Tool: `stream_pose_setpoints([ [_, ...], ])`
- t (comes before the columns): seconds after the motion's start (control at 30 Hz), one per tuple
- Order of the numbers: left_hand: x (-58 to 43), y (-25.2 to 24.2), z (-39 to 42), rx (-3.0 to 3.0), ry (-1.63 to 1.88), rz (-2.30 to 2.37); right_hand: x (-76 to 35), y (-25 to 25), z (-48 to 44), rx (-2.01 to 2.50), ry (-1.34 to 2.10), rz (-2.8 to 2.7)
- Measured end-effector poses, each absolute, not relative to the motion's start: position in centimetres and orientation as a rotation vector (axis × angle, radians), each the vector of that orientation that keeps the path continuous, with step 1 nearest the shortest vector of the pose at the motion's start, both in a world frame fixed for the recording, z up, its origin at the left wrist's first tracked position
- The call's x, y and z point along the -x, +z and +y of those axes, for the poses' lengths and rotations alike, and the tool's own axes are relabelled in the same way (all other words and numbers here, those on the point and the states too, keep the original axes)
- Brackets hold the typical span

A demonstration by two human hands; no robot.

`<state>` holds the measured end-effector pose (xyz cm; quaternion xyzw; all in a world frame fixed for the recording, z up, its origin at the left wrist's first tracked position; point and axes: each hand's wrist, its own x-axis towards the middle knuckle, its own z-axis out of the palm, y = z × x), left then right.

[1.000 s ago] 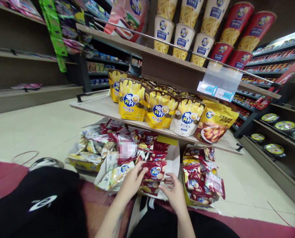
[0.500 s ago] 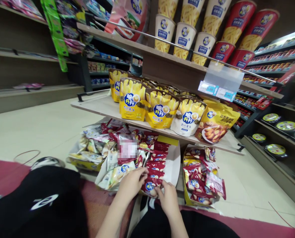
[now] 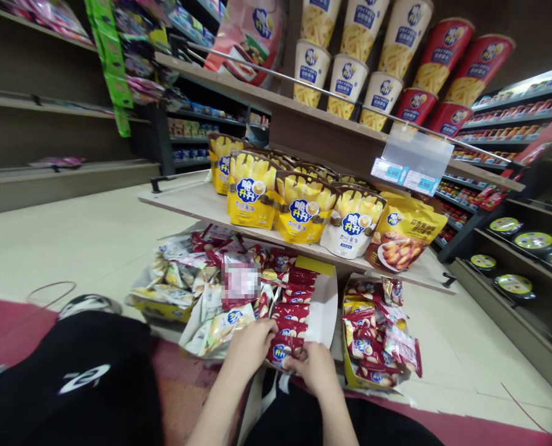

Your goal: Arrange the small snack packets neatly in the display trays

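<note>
Red packet (image 3: 279, 352): 1, printed side up, blue-and-white emblem showing. Location: near end of a column of red packets (image 3: 297, 294) inside the middle box (image 3: 323, 303), between the person's 2 hands.

Right hand (image 3: 313, 364): thumb and fingers bent, pinching the red packet's right end.

Left hand (image 3: 252, 342): fingers curled in at the packet's upper left; whether they grip it or merely touch it cannot be told.

White packets (image 3: 227, 331): several, loosely heaped in the same box, just left of the column and beside the left hand.

Left box (image 3: 164, 311): yellow outside, filled with white and red packets in a jumble.

Right box (image 3: 349, 371): yellow, apart from the middle box, holding mostly red packets lying at mixed angles.

Low shelf (image 3: 178, 201): above the boxes. Front pouches, upright: 2 yellow pouches (image 3: 252, 195), 1 white-and-yellow pouch (image 3: 352, 229), 1 yellow-and-brown pouch (image 3: 403, 235).

Upper shelf (image 3: 238, 83): white cups (image 3: 347, 83) and red cups (image 3: 443, 52), stacked in 2 tiers; 1 pink bag (image 3: 245, 40) at the left. Clear holder (image 3: 412, 145) on its front, bearing 2 price labels (image 3: 389, 171).
</note>
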<state>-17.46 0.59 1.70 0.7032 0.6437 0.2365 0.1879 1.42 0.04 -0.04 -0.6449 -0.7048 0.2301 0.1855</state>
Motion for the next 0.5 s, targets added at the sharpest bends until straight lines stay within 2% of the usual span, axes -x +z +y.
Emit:
stream_pose_setpoints([
  [0.07,17.7,2.3,0.3,-1.969,0.722,1.841,-1.7,2.3,1.6,1.811,0.712,-1.964],
  [0.23,18.7,3.3,-0.3,-1.923,0.973,1.888,2.0,7.0,9.4,1.687,0.552,-1.733],
  [0.5,20.3,3.1,-0.2,-1.762,1.134,1.916,8.2,3.9,16.3,1.736,0.599,-1.695],
])
